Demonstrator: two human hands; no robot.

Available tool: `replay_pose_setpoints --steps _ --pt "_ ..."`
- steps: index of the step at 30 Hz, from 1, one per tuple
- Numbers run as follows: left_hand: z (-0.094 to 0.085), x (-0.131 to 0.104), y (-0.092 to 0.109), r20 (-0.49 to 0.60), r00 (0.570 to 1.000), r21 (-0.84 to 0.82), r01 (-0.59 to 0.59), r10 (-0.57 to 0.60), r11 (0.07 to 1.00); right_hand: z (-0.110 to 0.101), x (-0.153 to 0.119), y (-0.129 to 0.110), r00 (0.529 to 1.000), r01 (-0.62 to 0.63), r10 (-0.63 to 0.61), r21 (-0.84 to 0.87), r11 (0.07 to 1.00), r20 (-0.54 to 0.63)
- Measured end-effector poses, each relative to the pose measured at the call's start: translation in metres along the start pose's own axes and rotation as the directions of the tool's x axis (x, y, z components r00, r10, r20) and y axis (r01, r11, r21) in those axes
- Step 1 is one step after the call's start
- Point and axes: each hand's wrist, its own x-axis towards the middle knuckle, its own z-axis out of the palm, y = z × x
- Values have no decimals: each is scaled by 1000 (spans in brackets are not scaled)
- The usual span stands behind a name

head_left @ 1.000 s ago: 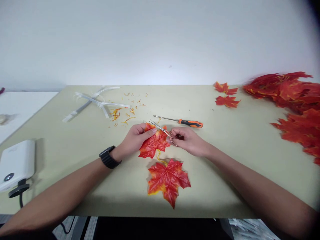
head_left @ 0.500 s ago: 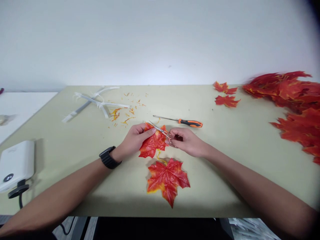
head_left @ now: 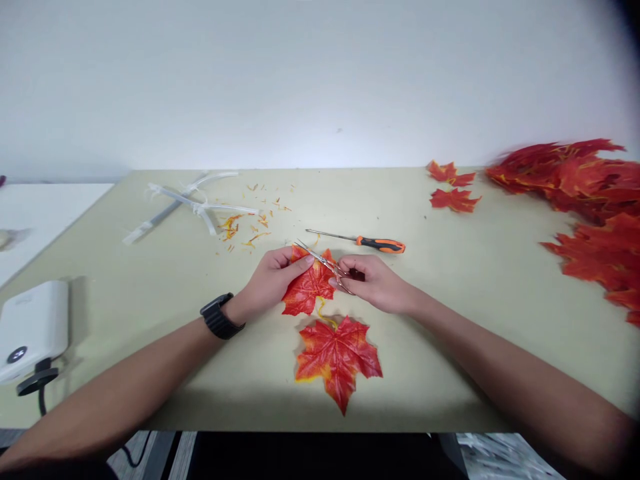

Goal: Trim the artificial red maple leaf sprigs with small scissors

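- One white device (head_left: 35, 327) sits on the tabletop (head_left: 150, 280) at the far left; I note a round dark button and a black cable (head_left: 42, 401) at its near end.
- Several translucent strips (head_left: 185, 199) lie crossed over one another at the back left.
- Yellow and orange scraps (head_left: 231, 228) are scattered just right of the strips.
- Left grip (head_left: 275, 275): closed, grasping the upper leaf (head_left: 307, 290) by its edge, thumb on top. A black watch (head_left: 219, 317) is worn at this wrist.
- The upper leaf, red with orange, is at the middle of my view, between both grips.
- Scissors (head_left: 327, 264) cross over the upper leaf's far edge, tips pointing away and left; I cannot tell how far the blades are parted.
- The lower leaf (head_left: 340, 357) lies near the front edge, a yellow stem (head_left: 321, 308) running between it and the upper leaf.
- Right grip (head_left: 377, 283): fingers curled, grasping the scissors by the handles.
- An orange-and-black screwdriver (head_left: 381, 245) lies just beyond the right grip.
- Two leaves (head_left: 454, 200) lie at the back right.
- A heap of red leaves (head_left: 580, 180) fills the far right.
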Motion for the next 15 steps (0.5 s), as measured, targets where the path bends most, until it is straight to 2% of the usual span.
replay_pose_setpoints --steps 9,15 --pt "-1 0 -3 -31 999 -1 26 -26 1000 0 -1 -3 1000 -12 12 19 1000 10" --pt "0 0 -4 -51 996 -58 64 -67 996 0 0 -1 1000 -17 17 51 999 8"
